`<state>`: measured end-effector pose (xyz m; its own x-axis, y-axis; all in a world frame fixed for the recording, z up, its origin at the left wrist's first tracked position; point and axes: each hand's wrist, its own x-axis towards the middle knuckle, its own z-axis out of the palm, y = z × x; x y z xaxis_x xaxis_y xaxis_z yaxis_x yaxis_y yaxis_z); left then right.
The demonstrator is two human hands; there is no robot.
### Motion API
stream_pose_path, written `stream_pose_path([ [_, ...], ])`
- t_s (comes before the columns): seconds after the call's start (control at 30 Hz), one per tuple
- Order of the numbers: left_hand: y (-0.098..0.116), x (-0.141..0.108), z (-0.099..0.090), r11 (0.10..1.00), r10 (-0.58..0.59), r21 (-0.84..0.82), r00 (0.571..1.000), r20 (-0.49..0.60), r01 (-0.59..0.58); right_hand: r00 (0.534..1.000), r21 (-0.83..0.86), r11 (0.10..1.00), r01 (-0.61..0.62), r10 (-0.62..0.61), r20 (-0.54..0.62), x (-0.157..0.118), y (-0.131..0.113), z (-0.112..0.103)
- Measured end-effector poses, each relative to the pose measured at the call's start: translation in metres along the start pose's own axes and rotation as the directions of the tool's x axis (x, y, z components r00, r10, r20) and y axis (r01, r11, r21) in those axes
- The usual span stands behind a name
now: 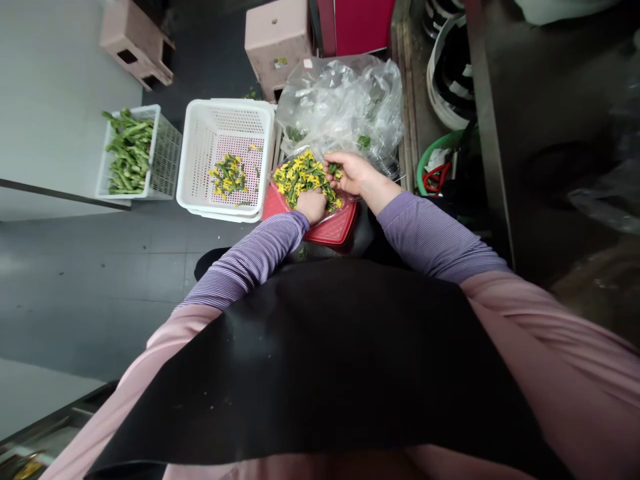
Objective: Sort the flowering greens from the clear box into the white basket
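Currently your right hand (354, 175) pinches greens (335, 171) at the yellow-flowered vegetables (300, 177), upper centre; your left hand's (312, 205) grip is hidden. Probably light and easily bruised: hold the stems (302, 185).

Here we are: my left hand (311, 205) has its fingertips lost from sight among the yellow-flowered green pieces (300, 177), while my right hand (353, 175) half covers the green bits (335, 171) in its fingers, too small to make out singly! That pile masks part of the ridged red surface (330, 231) underneath. Over to the crumpled clear plastic (345, 93), blurring the green scraps inside and blocking the nearer pink stool's (277, 33) lower part. Top right, a white bag (563, 8), sliced by the edge! Bottom left, something yellow (30, 468), blurred; I can't tell what. My black apron (320, 360) hides my lap.
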<state>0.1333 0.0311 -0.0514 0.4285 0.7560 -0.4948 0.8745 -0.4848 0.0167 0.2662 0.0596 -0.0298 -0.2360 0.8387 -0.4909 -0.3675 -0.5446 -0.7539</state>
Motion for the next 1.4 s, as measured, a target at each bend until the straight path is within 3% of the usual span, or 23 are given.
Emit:
stream_pose_path([
  [0.2, 0.006, 0.001, -0.002, 0.993, -0.08, -0.083, 0.996, 0.032, 0.082, 1.0, -0.055, 0.998, 0.02, -0.02, -0.005, 0.001, 0.0, 0.0],
  [0.3, 0.006, 0.003, 0.001, 0.992, -0.086, -0.092, 0.996, -0.007, 0.085, 1.0, -0.054, 0.998, 0.017, -0.018, -0.021, 0.0, -0.001, -0.002],
  [0.4, -0.006, 0.005, 0.006, 0.981, -0.075, -0.185, 0.996, -0.055, 0.063, 0.999, -0.038, 0.999, 0.007, -0.009, -0.043, -0.002, -0.003, -0.003],
  [0.47, -0.019, 0.003, 0.007, 0.941, -0.08, -0.334, 0.995, -0.063, 0.055, 0.998, -0.039, 0.999, 0.001, -0.003, -0.062, -0.003, -0.005, -0.003],
  [0.53, -0.033, -0.001, 0.007, 0.837, -0.106, -0.544, 0.992, -0.067, 0.053, 0.996, -0.061, 0.998, -0.009, 0.004, -0.089, -0.003, -0.006, -0.002],
  [0.63, -0.051, -0.012, 0.003, 0.537, -0.178, -0.843, 0.982, -0.065, 0.041, 0.992, -0.152, 0.988, -0.033, 0.014, -0.125, -0.003, -0.005, -0.001],
  [0.7, -0.059, -0.019, 0.0, 0.321, -0.237, -0.946, 0.971, -0.043, 0.037, 0.99, -0.234, 0.971, -0.053, 0.02, -0.14, -0.002, -0.001, 0.001],
  [0.77, -0.062, -0.023, -0.002, 0.166, -0.278, -0.985, 0.961, -0.011, 0.036, 0.991, -0.302, 0.951, -0.064, 0.024, -0.135, -0.001, 0.004, 0.002],
  [0.93, -0.058, -0.025, -0.001, -0.011, -0.252, -0.998, 0.966, 0.055, 0.054, 0.999, -0.447, 0.895, -0.002, -0.02, -0.045, -0.008, 0.016, 0.01],
  [1.1, -0.053, -0.027, -0.001, -0.053, -0.196, -0.996, 0.978, 0.075, 0.066, 0.983, -0.647, 0.753, 0.123, -0.18, -0.023, -0.01, 0.019, 0.013],
  [1.27, -0.055, -0.03, -0.002, -0.026, -0.2, -0.998, 0.978, 0.066, 0.062, 0.938, -0.681, 0.672, 0.291, -0.34, 0.065, 0.0, 0.02, 0.007],
  [1.4, -0.057, -0.034, -0.002, 0.036, -0.158, -0.997, 0.985, 0.065, 0.072, 0.939, -0.698, 0.648, 0.303, -0.326, 0.105, 0.004, 0.018, 0.003],
])
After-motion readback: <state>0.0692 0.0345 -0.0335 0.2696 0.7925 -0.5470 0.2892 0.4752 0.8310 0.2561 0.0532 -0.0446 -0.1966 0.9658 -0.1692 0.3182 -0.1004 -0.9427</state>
